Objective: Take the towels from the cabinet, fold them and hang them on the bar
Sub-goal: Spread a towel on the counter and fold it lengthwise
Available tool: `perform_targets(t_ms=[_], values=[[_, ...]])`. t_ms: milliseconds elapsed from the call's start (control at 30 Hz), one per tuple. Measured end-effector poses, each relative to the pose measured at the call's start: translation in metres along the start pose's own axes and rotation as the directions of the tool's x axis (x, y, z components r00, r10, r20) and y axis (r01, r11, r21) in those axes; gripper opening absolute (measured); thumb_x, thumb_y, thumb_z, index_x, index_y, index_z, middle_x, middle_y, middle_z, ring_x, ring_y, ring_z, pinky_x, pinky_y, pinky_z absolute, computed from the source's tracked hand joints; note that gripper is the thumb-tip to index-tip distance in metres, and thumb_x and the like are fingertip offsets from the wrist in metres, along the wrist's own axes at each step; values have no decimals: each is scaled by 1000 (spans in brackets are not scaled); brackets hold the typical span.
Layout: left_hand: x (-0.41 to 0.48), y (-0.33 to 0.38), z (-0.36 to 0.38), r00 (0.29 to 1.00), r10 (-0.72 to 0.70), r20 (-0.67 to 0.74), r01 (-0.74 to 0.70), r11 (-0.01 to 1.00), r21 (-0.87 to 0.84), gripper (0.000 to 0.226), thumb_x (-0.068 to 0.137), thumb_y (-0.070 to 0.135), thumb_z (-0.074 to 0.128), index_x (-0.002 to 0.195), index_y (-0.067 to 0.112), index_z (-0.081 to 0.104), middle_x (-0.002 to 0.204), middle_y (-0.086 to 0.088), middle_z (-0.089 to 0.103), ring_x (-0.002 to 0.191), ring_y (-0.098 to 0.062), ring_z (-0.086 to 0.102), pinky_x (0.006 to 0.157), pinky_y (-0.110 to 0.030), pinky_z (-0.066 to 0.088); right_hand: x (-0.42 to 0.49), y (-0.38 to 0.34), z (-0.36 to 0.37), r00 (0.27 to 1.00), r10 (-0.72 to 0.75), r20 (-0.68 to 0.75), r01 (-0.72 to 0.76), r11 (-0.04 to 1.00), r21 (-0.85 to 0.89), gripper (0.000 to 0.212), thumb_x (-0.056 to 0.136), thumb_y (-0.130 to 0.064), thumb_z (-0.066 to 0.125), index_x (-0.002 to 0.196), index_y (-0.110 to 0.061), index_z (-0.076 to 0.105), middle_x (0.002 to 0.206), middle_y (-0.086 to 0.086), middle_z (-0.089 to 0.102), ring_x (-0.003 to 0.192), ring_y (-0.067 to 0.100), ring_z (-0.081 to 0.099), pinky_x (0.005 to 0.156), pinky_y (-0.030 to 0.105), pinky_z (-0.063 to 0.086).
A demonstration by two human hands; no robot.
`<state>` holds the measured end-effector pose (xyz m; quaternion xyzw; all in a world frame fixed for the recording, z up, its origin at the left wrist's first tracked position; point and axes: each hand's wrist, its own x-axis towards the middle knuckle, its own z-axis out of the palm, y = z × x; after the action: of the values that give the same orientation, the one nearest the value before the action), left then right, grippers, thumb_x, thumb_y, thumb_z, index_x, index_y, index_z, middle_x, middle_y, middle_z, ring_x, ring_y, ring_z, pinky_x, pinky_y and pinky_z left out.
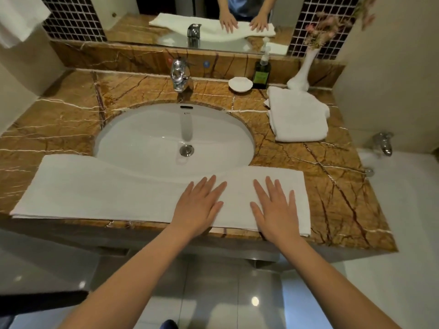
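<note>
A long white towel (99, 191), folded into a strip, lies along the front edge of the brown marble counter (332, 186), its back edge sagging over the sink's rim. My left hand (199, 205) presses flat on it with straight, spread fingers. My right hand (273, 207) lies flat on the strip's right end, fingers spread too. A second white towel (299, 115), loosely folded, sits on the counter at the back right. Another white towel (19, 17) hangs at the top left; the bar is not visible.
A white oval sink (147, 138) with a chrome tap (179, 74) fills the counter's middle. Behind stand a white soap dish (240, 84), a dark pump bottle (261, 72) and a white vase (300, 74) with dried flowers. A mirror lines the back wall. A bathtub rim lies right.
</note>
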<state>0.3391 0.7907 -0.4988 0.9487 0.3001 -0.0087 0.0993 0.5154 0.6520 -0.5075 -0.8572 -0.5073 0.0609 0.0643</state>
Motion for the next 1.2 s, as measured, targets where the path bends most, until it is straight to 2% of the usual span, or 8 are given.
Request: perform_targets(t_ms=[200, 400, 533, 633, 733, 867, 1000, 1200], values=[[4, 3, -1, 999, -26, 34, 25, 999, 40, 65, 89, 53, -1, 149, 34, 15, 157, -3, 20, 145, -23, 18, 118, -42, 12, 2, 19, -9, 997, -70, 25, 67, 992, 111, 61, 95, -53, 9, 152, -32, 17, 160, -2, 9, 148, 17, 3, 118, 40, -2], [48, 7, -15, 996, -47, -75, 28, 969, -245, 46, 98, 39, 30, 135, 18, 47, 131, -4, 55, 123, -26, 49, 100, -36, 37, 4, 46, -20, 948, 235, -215, -150, 925, 348, 44, 95, -26, 50, 137, -14, 47, 137, 8, 49, 129, 26, 40, 108, 44, 34], [86, -7, -16, 962, -176, 210, 251, 873, -419, 46, 98, 38, 37, 142, 25, 40, 142, 1, 47, 132, -21, 41, 107, -36, 32, 8, 52, -20, 998, -40, -45, 39, 999, -31, 56, 99, -46, 21, 152, -28, 18, 159, 4, 19, 147, 23, 12, 119, 48, 8], [100, -20, -16, 912, -208, 353, 340, 865, -369, 42, 88, 46, 36, 115, 24, 60, 123, 2, 60, 119, -23, 51, 101, -36, 39, 8, 54, -18, 992, -101, 73, 106, 993, -61, 58, 96, -50, 3, 152, -36, 3, 161, 0, 2, 148, 19, -4, 117, 47, -8], [103, -28, -16, 952, -190, 241, 272, 886, -376, 19, 92, 29, 47, 83, 17, 59, 88, 0, 62, 97, -24, 58, 81, -31, 43, 5, 62, -16, 992, -106, 70, 113, 987, -110, 58, 95, -51, 0, 152, -37, -3, 161, -2, -3, 148, 17, -7, 117, 49, -7], [94, -28, -21, 983, -177, 51, 183, 901, -393, 22, 95, 29, 48, 83, 15, 62, 72, 8, 56, 79, -19, 56, 68, -30, 40, 0, 75, -17, 989, -126, 73, 134, 984, -121, 58, 96, -52, 2, 152, -37, 3, 161, -2, 4, 148, 18, 1, 117, 50, -1], [75, -28, -17, 991, -113, -78, 84, 947, -309, 25, 93, 33, 40, 89, 19, 61, 84, 8, 57, 91, -21, 57, 70, -33, 42, -2, 71, -23, 990, -100, 104, 117, 979, -167, 62, 93, -53, -2, 152, -35, 4, 161, -1, 4, 148, 18, 0, 118, 50, -3], [14, -73, -23, 881, -378, -283, 305, 913, -271, 37, 99, 29, 38, 132, 20, 52, 135, 0, 54, 126, -19, 46, 104, -36, 35, 13, -5, -20, 993, -111, 25, 112, 994, -14, 65, 94, -48, 6, 150, -23, 28, 158, 5, 21, 147, 22, 12, 116, 41, -5]])
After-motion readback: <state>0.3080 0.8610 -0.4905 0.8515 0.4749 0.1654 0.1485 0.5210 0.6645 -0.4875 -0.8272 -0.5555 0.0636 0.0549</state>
